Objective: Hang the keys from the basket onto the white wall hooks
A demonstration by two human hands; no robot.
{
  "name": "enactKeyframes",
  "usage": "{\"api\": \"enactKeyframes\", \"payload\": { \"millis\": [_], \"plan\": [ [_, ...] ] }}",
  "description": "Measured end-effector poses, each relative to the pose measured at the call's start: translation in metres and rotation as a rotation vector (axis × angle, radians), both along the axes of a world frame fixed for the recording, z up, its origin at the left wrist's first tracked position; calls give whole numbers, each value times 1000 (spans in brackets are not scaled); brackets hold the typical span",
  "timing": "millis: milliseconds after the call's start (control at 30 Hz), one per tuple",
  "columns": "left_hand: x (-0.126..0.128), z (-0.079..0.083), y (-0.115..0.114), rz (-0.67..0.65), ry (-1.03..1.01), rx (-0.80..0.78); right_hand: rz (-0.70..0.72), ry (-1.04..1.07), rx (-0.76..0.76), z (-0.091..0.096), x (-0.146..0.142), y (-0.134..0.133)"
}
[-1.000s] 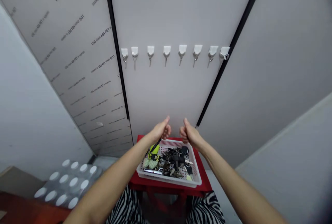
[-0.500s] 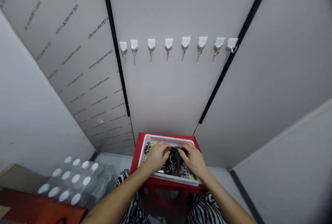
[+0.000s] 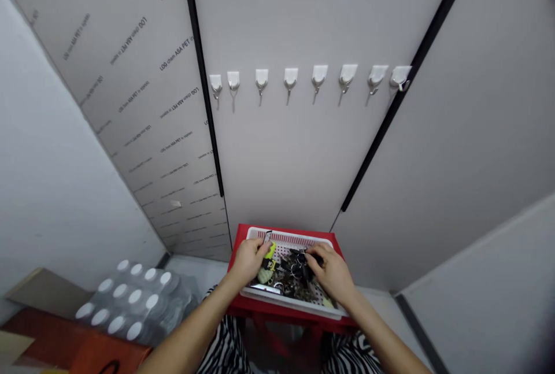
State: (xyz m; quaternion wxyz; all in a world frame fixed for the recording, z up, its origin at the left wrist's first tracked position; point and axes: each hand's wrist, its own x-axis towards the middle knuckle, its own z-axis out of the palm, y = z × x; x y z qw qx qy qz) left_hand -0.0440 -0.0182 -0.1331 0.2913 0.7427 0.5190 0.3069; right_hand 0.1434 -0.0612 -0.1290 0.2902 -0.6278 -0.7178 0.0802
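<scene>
Parting over the last half-second: left hand (image 3: 250, 258) pinches a slim silver-and-black item (image 3: 268, 236); right hand (image 3: 333, 273) touches keys (image 3: 298, 270) inside the white basket (image 3: 295, 306), grip unclear. Keys now easier to see.

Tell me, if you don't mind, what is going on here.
A person has both hands in a white plastic basket of keys on a red stand. The left hand seems to pinch a small item, too unclear to name; the right hand is at the dark keys opposite. Eight white wall hooks line the panel above.
</scene>
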Motion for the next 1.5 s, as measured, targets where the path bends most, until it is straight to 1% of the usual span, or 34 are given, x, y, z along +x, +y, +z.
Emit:
{"api": "enactKeyframes", "payload": {
  "millis": [100,167,233,300,400,500,533,600,700,767,833,933,1100,1167,1233,1300,1333,1400,1433,1467,1500],
  "plan": [
    [-1,1,5,-18,-193,-132,36,-16,42,9,-11,0],
    [-2,1,7,-12,-329,-193,109,-56,33,14,-25,1],
    [-2,1,8,-1,-445,-249,197,-125,-20,16,-39,3],
    [-2,0,8,10,-527,-309,252,-224,-95,15,-51,5],
    [-2,3,7,23,-569,-363,256,-349,-173,10,-60,8],
    [-4,10,4,-11,-524,-308,240,-349,-196,9,-61,9],
    [-4,12,2,-38,-481,-258,238,-322,-202,10,-60,10],
    [-5,17,-2,-99,-353,-100,247,-241,-211,14,-57,12],
    [-5,23,-9,-190,-143,137,283,-52,-241,22,-54,16],
    [-5,24,-11,-260,-52,185,315,136,-305,28,-52,17],
    [-5,25,-13,-291,-17,150,353,344,-371,35,-50,18],
    [-4,28,-12,-266,-114,45,350,620,-407,48,-46,20],
    [1,38,-10,-233,-501,-182,169,1054,-320,63,-33,26],
    [4,42,-9,-196,-631,-237,95,1221,-281,64,-29,27],
    [7,45,-7,-141,-722,-296,50,1352,-274,61,-27,25],
    [10,46,-6,-89,-795,-350,56,1403,-335,56,-29,21],
    [11,46,-6,-74,-826,-372,75,1392,-387,53,-31,19],
    [13,46,-5,-70,-878,-401,138,1308,-505,49,-38,15],
    [14,46,-6,-74,-894,-408,168,1257,-537,48,-42,14],
    [16,47,-6,-79,-901,-413,189,1215,-536,48,-45,14],
    [17,47,-6,-83,-900,-414,197,1189,-503,49,-49,15]
  ]
}}
